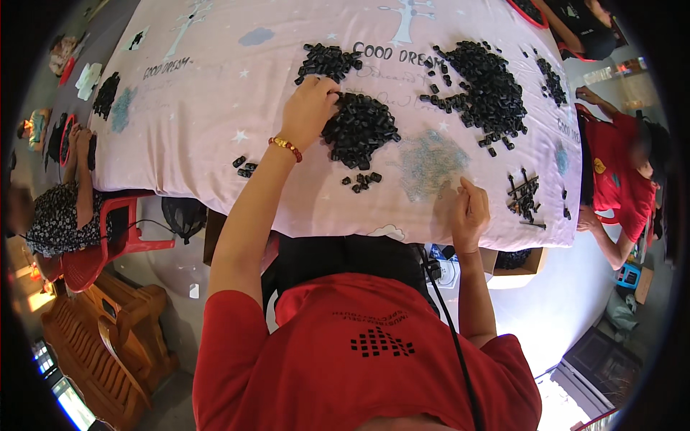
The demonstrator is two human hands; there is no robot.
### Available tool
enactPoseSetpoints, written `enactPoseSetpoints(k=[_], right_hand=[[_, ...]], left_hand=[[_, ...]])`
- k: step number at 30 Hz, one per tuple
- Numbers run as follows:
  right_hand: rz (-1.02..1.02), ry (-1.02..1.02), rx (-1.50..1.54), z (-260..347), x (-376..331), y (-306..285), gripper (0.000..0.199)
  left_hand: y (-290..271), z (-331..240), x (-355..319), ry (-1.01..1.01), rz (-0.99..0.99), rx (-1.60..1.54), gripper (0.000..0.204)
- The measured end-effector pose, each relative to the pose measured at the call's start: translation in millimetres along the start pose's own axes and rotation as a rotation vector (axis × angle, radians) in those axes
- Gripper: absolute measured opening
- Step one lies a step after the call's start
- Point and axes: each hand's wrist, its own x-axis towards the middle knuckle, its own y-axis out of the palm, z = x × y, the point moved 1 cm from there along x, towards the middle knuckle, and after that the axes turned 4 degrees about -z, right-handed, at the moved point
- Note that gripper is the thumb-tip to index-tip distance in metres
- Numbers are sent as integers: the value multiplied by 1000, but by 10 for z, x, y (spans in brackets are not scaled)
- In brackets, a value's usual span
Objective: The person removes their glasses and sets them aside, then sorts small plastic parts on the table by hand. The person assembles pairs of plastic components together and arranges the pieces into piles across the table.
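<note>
While my left hand (pixel 310 108) rests, fingers curled, on the edge of the nearest pile of small black parts (pixel 359 129), I cannot tell whether it has hold of any. That pile lies mid-table on the pink printed cloth (pixel 215 108). My right hand (pixel 468 210) hovers at the near edge, fingertips pinched together (whatever they grip is too small to see), just beside a patch of tiny clear bits (pixel 430 161).
</note>
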Motion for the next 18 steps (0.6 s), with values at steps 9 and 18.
enactPoseSetpoints(k=[9, 18], right_hand=[[-4, -6, -17, -12, -13, 2, 24], [-14, -43, -16, -18, 7, 14, 24]], left_hand=[[-9, 3, 36, -49, -124, 31, 13], [31, 54, 70, 28, -7, 61, 9]])
